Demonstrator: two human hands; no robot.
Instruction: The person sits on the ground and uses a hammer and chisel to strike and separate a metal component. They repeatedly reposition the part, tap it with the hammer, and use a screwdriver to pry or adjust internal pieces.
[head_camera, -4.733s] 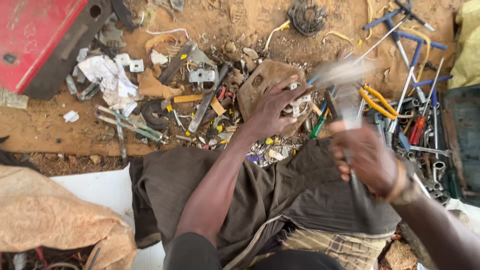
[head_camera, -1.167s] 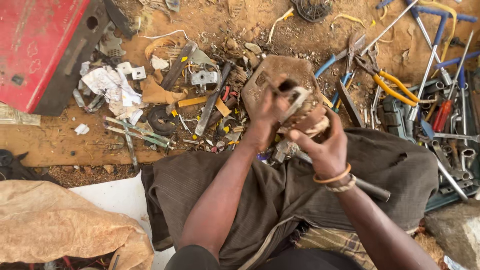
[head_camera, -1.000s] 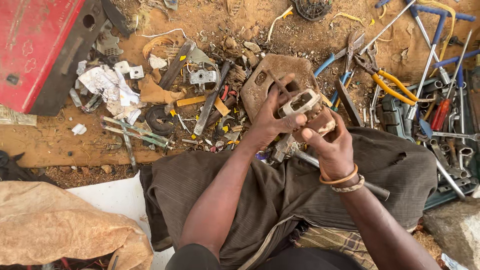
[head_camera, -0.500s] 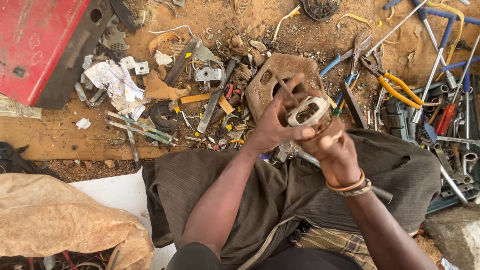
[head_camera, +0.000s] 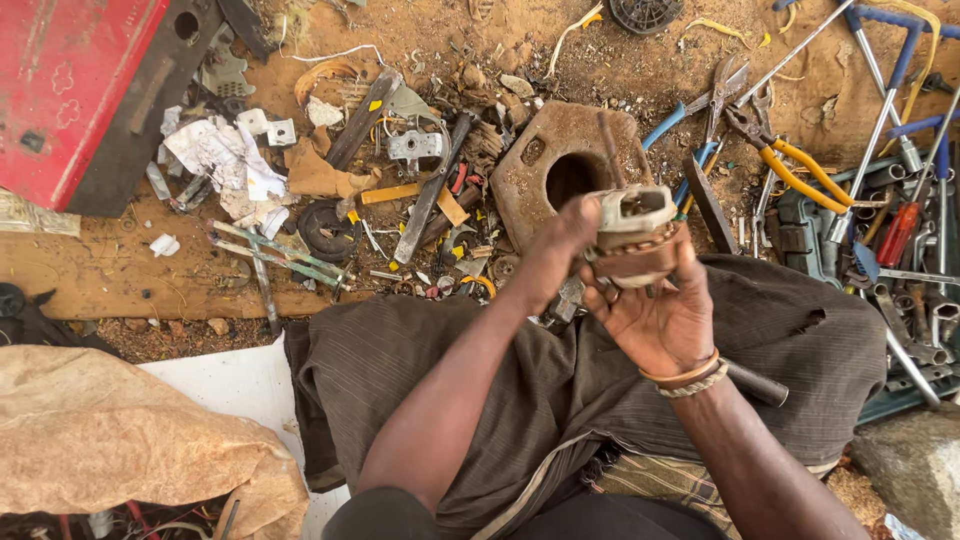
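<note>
Raised motor part (head_camera: 636, 235), both hands (head_camera: 655, 315) gripping.

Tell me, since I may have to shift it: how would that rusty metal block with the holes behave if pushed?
The rusty block looks thick and solid, so probably heavy for its size. It lies flat on the dirt, so it would likely drag rather than roll or tip. Its rough surface should not be slippery.

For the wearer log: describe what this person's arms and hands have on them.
Both forearms are bare, with no sleeves or gloves showing. The right hand has two bands at the wrist: a smooth orange-brown bangle and a pale beaded bracelet beside it. The left hand and its wrist carry nothing.
</note>
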